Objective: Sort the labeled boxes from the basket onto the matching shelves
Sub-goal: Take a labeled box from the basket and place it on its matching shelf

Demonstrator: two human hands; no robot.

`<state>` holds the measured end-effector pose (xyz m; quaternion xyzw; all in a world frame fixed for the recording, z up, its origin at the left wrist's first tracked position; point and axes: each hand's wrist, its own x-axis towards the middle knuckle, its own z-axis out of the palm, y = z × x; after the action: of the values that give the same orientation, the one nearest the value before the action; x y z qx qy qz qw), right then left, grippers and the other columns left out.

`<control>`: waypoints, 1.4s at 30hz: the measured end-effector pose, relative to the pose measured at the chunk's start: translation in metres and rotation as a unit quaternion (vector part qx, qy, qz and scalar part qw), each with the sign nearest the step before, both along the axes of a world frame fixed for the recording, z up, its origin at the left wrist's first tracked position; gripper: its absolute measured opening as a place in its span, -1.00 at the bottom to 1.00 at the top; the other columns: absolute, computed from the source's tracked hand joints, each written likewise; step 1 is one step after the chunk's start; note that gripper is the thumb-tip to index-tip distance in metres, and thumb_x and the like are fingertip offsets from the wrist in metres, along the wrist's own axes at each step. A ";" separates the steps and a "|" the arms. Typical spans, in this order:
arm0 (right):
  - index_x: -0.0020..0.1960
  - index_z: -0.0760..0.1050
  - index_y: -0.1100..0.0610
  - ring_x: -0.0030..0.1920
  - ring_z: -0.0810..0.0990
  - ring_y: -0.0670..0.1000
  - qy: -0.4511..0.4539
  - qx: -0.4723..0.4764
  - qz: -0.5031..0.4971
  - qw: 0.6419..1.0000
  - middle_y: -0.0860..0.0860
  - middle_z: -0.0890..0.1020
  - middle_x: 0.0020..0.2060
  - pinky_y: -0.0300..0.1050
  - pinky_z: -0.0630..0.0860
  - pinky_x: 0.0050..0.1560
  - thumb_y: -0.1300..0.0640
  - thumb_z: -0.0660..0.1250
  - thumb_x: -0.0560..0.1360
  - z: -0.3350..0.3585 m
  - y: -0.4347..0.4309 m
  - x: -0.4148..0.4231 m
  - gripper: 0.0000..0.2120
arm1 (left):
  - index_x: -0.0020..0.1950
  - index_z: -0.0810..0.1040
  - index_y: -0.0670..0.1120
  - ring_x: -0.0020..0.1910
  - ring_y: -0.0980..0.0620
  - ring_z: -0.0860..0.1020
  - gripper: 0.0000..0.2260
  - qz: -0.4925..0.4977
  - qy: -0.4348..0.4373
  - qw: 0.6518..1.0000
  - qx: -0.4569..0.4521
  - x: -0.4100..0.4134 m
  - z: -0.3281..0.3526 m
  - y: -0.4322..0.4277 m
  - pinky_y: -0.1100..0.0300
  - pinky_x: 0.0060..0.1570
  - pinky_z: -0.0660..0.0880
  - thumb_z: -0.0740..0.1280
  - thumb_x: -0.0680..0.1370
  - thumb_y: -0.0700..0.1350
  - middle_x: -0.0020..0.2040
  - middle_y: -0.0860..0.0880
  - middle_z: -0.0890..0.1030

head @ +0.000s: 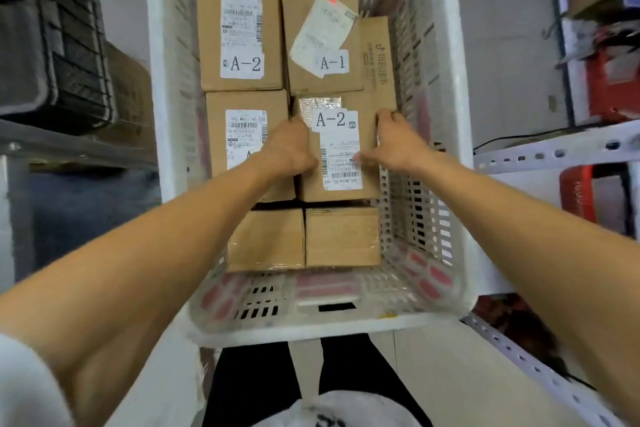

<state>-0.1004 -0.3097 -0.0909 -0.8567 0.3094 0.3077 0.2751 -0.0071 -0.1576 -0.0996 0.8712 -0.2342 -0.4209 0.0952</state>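
White basket (457,114) of cardboard boxes, both hands gripping A-2 box (341,163)

Middle-left box (239,104): shelf code on its label covered by the left hand (289,149). Left fingertips: hidden in the gap beside the near A-2 box (346,191). Label fine print: illegible. Basket (162,80): far end cut off at the top edge. Right shelf (554,149): contents blurred.

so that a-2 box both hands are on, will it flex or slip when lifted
The held A-2 box is taped cardboard with square edges, so it should probably stay stiff. Bare card likely gives the left hand and right hand fair grip. It sits tight against the neighbouring box, so it may drag.
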 end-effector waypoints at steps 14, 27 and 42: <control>0.45 0.21 0.09 0.19 0.54 0.01 -0.088 0.259 -0.343 0.899 0.01 0.57 0.22 -0.02 0.49 0.21 0.26 0.60 0.24 -0.065 0.004 -0.020 -0.09 | 0.52 -0.21 -0.01 0.42 -0.06 0.26 0.17 0.355 0.178 0.902 -0.171 -0.040 -0.052 -0.009 -0.03 0.42 0.28 0.56 0.21 -0.36 0.44 -0.09 0.26; 0.51 0.13 -0.01 0.24 0.51 -0.03 -0.212 0.252 -0.259 0.908 -0.07 0.54 0.24 0.05 0.47 0.28 0.21 0.66 0.14 0.061 -0.017 -0.022 0.09 | 0.53 0.12 0.06 0.29 -0.02 0.46 0.14 0.363 0.216 0.865 -0.272 -0.035 0.054 0.006 -0.03 0.31 0.42 0.65 0.08 -0.20 0.32 -0.02 0.46; 0.54 -0.15 0.08 0.34 0.44 0.01 -0.368 0.213 -0.192 0.885 0.02 0.45 0.34 0.15 0.40 0.35 0.09 0.68 0.01 0.212 0.072 -0.036 0.36 | 0.52 -0.34 0.17 0.42 0.04 0.30 0.28 0.197 0.119 0.902 -0.366 -0.017 0.207 0.074 0.04 0.42 0.25 0.62 0.22 -0.23 0.50 0.00 0.27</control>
<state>-0.1368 -0.2378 0.1213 -0.7532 0.2713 -0.0301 0.5985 -0.0245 -0.0835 0.1075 0.7467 -0.1820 -0.3790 0.5154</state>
